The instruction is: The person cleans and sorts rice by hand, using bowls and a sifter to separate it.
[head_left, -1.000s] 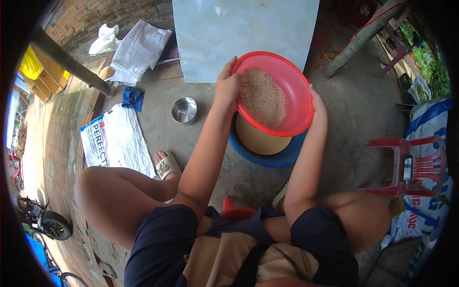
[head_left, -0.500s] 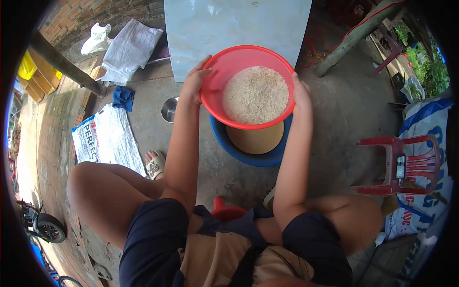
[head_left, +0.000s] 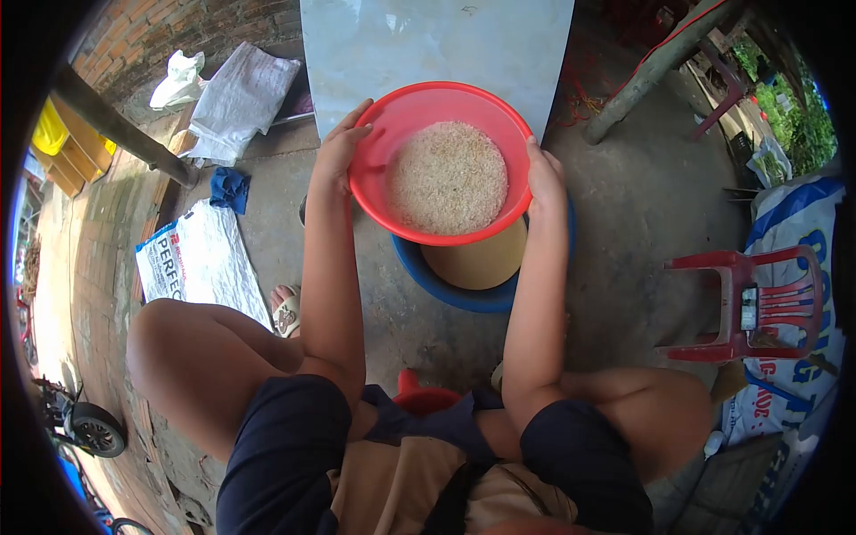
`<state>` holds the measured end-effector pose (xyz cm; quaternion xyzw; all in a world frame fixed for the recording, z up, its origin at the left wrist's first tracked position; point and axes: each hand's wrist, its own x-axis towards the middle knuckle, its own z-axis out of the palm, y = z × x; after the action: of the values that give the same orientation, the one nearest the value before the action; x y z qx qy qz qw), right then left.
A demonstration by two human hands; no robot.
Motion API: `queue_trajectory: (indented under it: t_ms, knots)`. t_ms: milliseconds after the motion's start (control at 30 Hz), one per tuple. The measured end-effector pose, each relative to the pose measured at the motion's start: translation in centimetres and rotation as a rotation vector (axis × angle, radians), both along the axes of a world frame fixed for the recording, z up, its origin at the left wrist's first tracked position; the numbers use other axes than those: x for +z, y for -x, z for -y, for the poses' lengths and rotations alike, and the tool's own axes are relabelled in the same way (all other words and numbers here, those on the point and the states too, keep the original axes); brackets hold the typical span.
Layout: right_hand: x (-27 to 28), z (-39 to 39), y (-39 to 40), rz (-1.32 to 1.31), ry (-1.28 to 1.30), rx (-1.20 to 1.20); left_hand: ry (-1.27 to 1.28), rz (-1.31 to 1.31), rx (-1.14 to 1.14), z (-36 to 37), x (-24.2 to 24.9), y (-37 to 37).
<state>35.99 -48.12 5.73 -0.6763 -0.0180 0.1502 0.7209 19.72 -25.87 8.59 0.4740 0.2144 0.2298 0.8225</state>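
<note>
A red plastic basin (head_left: 379, 192) is held up in front of me, with a mound of pale rice grains (head_left: 450, 176) inside. My left hand (head_left: 343, 150) grips its left rim, and my right hand (head_left: 545, 176) grips the right rim. Below it on the floor stands a blue tub (head_left: 423, 276) holding a tan, smooth-looking layer (head_left: 477, 259); the red basin covers its far part.
A pale blue board (head_left: 437, 45) rises beyond the basin. White sacks (head_left: 205, 254) and a blue cloth (head_left: 229, 187) lie at left. At right are a red plastic chair (head_left: 727, 308), a large printed sack (head_left: 794, 241) and a wooden post (head_left: 655, 76).
Both hands have shifted the red basin to the left, and the rice inside sits further left with it. More of the blue tub's right side shows. My left arm now mostly hides the metal bowl.
</note>
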Motion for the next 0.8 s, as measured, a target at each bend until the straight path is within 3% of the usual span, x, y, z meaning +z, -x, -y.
queue_trajectory:
  t_ms: [100, 167, 233, 367, 400, 533, 633, 733, 800]
  knots:
    - [1.7, 3.8, -2.4, -0.207, -0.102, 0.071, -0.058, 0.044, 0.066, 4.3, 0.2, -2.7]
    - [-0.8, 6.5, -6.0, -0.314, -0.226, 0.148, -0.103, 0.084, 0.101, 7.7, 0.1, -3.6]
    - [-0.2, 6.2, -5.5, -0.295, -0.256, 0.183, -0.127, 0.066, 0.096, 7.0, 0.0, -3.6]
    - [0.1, 0.2, -0.3, 0.076, 0.086, -0.006, -0.008, -0.045, 0.007, 0.4, -0.4, 0.0]
    - [-0.4, -0.7, 0.6, 0.082, 0.048, -0.005, 0.015, -0.040, -0.013, -0.6, -0.7, 0.5]
    - [-0.4, 4.2, -3.8, -0.178, -0.088, 0.114, -0.114, -0.019, 0.068, 4.4, -0.2, -2.5]
    - [1.5, 6.0, -3.5, -0.230, -0.210, 0.155, -0.119, 0.060, 0.119, 7.4, -0.7, -3.4]
    - [-0.7, 1.8, -2.5, 0.042, 0.053, 0.015, 0.015, -0.044, 0.004, 1.3, -2.1, -1.1]
    - [0.9, -0.5, 1.6, 0.171, 0.228, -0.047, -0.020, -0.023, 0.010, -0.1, -0.7, 1.0]
